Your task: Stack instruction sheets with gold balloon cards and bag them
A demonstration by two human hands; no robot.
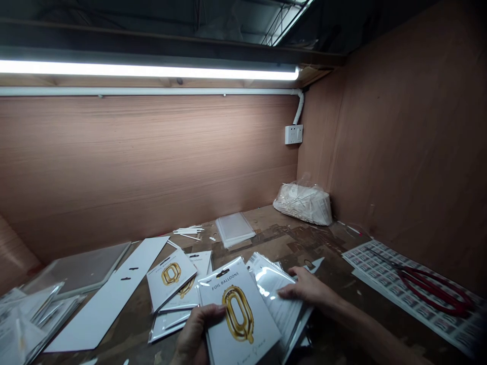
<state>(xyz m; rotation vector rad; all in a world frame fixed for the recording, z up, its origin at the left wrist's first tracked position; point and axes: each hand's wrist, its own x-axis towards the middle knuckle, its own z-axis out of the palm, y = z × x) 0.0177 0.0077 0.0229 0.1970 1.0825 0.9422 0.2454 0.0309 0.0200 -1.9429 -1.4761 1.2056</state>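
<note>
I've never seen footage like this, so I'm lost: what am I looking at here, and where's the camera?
No machine here: one camera worn on a person's head looks down at their own bare hands over a brown wooden workbench. The left hand grips a white card pack with a gold foil Q balloon. The right hand rests on shiny clear plastic packets. More Q packs lie left; red-handled scissors lie on a sheet of small printed labels at right.

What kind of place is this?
Probably a packing bench in a workshop: plywood booth walls, a foil balloon pack in the left hand, stacked clear sleeves, label sheets under red scissors.
</note>
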